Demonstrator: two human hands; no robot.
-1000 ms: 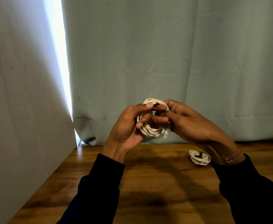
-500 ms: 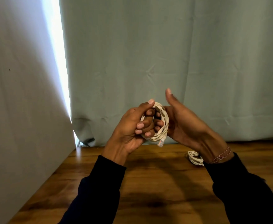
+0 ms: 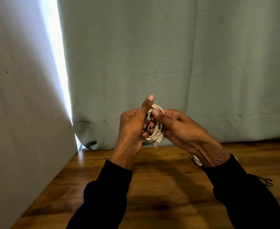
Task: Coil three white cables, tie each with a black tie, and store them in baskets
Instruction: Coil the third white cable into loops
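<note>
While both hands hover above the brown wooden tabletop (image 3: 160,187), the coiled white cable with a clear plug end (image 3: 156,129) sits between them, lifted clear of the wood. The left hand (image 3: 131,129) has its grip clamped on the coil's near-left side: its fingers curl through the loops while the thumb sticks straight up, free of the cable. The right hand (image 3: 184,129) has its grip closed on the coil's right and top edge, thumb pressed on the uppermost loops. The plug hangs from the bottom of the coil, just below both grips. Below the right wrist, partly hidden by it, a second white cable coil (image 3: 197,160) lies on the tabletop. Right of that forearm, a thin black tie (image 3: 267,182) lies on the wood. A pale green curtain (image 3: 169,55) hangs behind the hands.
</note>
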